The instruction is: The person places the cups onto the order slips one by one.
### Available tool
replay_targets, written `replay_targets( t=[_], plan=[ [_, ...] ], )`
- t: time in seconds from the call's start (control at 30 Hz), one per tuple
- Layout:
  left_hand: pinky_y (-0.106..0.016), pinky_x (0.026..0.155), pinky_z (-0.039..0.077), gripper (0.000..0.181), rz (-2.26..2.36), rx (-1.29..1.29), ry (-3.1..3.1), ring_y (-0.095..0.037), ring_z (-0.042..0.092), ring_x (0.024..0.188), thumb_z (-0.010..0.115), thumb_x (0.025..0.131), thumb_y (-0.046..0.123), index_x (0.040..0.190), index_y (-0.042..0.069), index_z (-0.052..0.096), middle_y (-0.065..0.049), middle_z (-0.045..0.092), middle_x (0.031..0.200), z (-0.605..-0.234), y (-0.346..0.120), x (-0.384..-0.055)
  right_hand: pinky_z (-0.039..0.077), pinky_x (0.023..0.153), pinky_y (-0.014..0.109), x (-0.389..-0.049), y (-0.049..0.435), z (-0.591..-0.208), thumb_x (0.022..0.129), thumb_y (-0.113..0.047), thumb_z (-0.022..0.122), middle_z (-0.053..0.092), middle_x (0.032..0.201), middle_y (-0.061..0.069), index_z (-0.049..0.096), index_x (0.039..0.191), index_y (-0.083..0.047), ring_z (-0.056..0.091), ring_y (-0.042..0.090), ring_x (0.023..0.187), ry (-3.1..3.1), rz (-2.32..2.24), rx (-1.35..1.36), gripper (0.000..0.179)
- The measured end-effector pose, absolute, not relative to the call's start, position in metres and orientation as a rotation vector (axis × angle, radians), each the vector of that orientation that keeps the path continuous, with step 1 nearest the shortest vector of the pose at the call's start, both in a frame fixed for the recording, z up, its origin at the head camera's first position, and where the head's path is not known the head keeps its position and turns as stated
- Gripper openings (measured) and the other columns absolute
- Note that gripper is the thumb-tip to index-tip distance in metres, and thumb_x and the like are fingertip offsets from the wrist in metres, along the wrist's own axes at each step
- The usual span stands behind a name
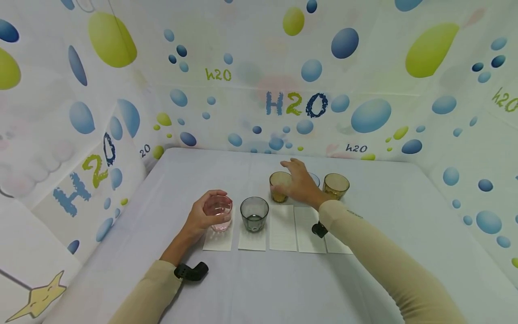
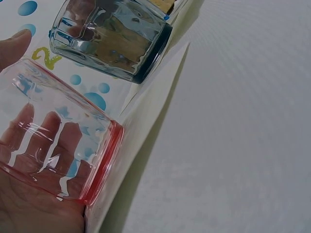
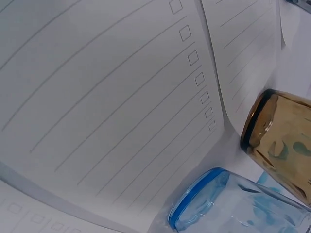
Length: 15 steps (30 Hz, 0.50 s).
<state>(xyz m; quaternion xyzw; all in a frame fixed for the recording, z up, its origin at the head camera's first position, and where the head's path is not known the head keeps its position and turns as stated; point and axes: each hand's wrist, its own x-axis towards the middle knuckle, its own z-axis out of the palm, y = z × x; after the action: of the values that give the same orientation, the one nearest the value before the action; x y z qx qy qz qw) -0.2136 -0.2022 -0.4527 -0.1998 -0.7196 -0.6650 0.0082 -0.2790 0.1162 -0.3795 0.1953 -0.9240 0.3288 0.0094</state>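
Note:
My left hand (image 1: 201, 215) is curled around a clear pink drinking glass (image 1: 219, 220), which stands upright on the leftmost paper sheet. In the left wrist view, its fingers show through the wall of the pink glass (image 2: 58, 141), while the thumb tip extends past the rim. Just right of it stands a grey-green glass (image 1: 254, 216) on the second sheet. Farther back, my right hand (image 1: 301, 182) spreads its fingers and thumb beside an amber glass (image 1: 280, 196). A blue glass (image 3: 228, 204), mostly hidden behind this hand in the head view, stands beside that amber glass.
Another amber glass (image 1: 336, 185) stands at the back right. Several lined paper sheets (image 1: 282, 234) with checkboxes lie in a row on the white-covered table (image 1: 243, 283). Patterned cloth walls (image 1: 251, 45) enclose the back and sides.

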Motion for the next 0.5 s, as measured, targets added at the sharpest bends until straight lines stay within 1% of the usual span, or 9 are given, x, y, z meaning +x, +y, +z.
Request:
replay_targets(
  t=[0.13,0.2,0.37,0.5],
  plan=[
    [-0.032,0.098,0.054,0.06,-2.076,-0.637,-2.241,-0.023,0.066,0.109,0.078,0.082,-0.002,0.135,-0.002,0.049,-0.025,0.063,0.123,-0.4528,-0.2016,-0.2146,0.026,0.119,0.06,-0.2818,0.117,-0.3798,0.086,-0.051,0.074,0.037,0.161,0.013,0.042,0.152,-0.005,0.015,0.031,0.155,-2.917,0.936,0.634,0.087],
    [-0.031,0.098,0.054,0.06,-2.073,-0.634,-2.242,-0.021,0.066,0.108,0.078,0.082,-0.002,0.135,-0.002,0.05,-0.025,0.063,0.123,-0.4526,-0.2014,-0.2143,0.026,0.12,0.059,-0.2829,0.1176,-0.3803,0.085,-0.051,0.075,0.039,0.16,0.013,0.043,0.151,-0.004,0.016,0.031,0.155,-2.933,0.906,0.642,0.087],
    [-0.032,0.098,0.054,0.061,-2.068,-0.621,-2.255,-0.022,0.066,0.109,0.078,0.081,-0.001,0.135,-0.001,0.05,-0.025,0.063,0.124,-0.4513,-0.201,-0.213,0.026,0.12,0.058,-0.2859,0.1188,-0.3815,0.084,-0.054,0.076,0.042,0.158,0.014,0.043,0.151,-0.002,0.016,0.032,0.154,-2.971,0.849,0.635,0.091],
    [-0.033,0.099,0.053,0.06,-2.062,-0.615,-2.264,-0.023,0.066,0.11,0.078,0.082,-0.001,0.135,-0.001,0.05,-0.025,0.063,0.124,-0.4512,-0.2013,-0.212,0.025,0.12,0.06,-0.2877,0.1195,-0.3817,0.084,-0.057,0.075,0.043,0.157,0.016,0.043,0.151,-0.001,0.016,0.034,0.155,-2.999,0.811,0.625,0.093]
  ],
)
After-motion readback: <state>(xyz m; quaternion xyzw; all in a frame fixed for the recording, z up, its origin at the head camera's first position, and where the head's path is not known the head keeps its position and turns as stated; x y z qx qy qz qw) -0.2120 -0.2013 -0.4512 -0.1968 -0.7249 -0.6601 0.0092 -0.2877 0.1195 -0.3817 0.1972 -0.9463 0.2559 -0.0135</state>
